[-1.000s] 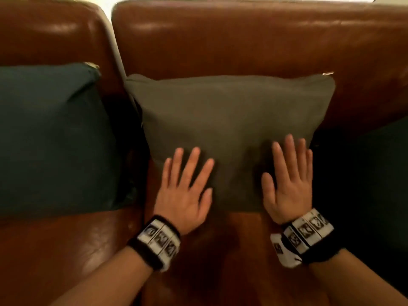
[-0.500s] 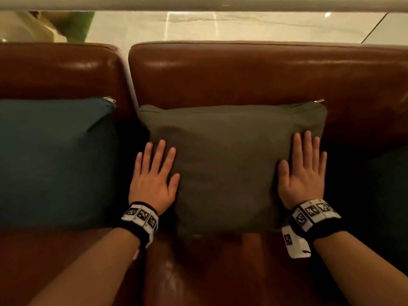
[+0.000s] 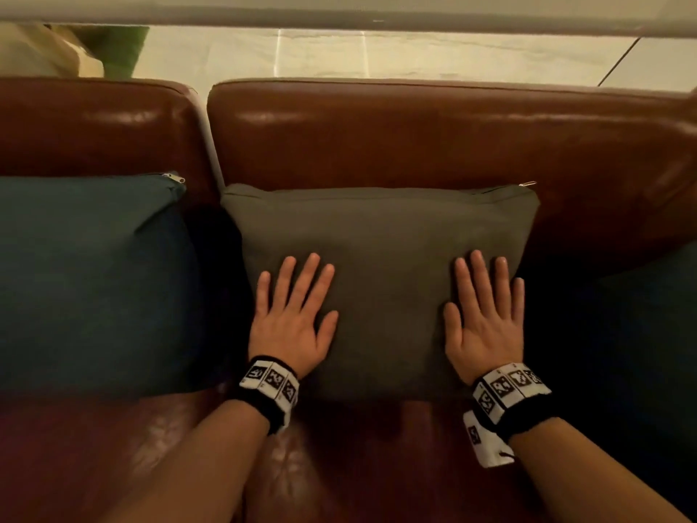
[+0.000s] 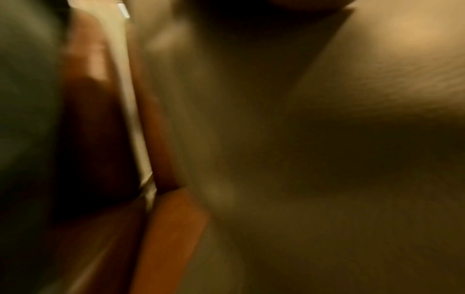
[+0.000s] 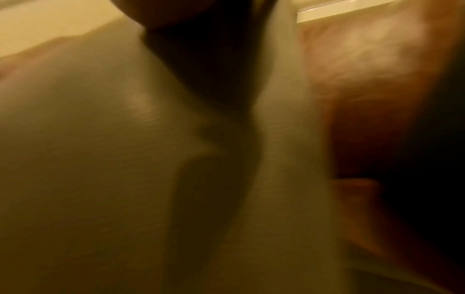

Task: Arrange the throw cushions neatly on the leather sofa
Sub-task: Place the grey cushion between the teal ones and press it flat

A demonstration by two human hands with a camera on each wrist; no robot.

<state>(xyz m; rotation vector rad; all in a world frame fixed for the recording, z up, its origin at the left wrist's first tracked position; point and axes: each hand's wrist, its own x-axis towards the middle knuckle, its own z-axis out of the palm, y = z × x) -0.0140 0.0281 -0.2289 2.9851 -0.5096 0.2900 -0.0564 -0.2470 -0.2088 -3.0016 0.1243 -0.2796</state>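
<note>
A grey-green cushion [image 3: 381, 239] leans upright against the brown leather sofa back [image 3: 415, 134], its zip edge on top. My left hand [image 3: 292, 315] lies flat on its lower left face, fingers straight and spread. My right hand [image 3: 486, 315] lies flat on its lower right face near the side edge, fingers straight. A dark teal cushion [image 3: 86, 281] stands at the left against the neighbouring back section. Both wrist views are blurred; they show grey-green fabric [image 4: 276, 179] [image 5: 88, 159] and brown leather [image 4: 173, 228] close up.
Another dark cushion [image 3: 648, 334] sits in shadow at the right edge. The brown leather seat [image 3: 358, 466] runs along the front under my forearms. Behind the sofa back lies a pale floor [image 3: 377, 50], with a light bag and something green [image 3: 113, 47] at the far left.
Both hands slid across the grey-green cushion's face: outward to its sides half a second ago, then the left back inward. The view tilted up, showing the floor behind the sofa.
</note>
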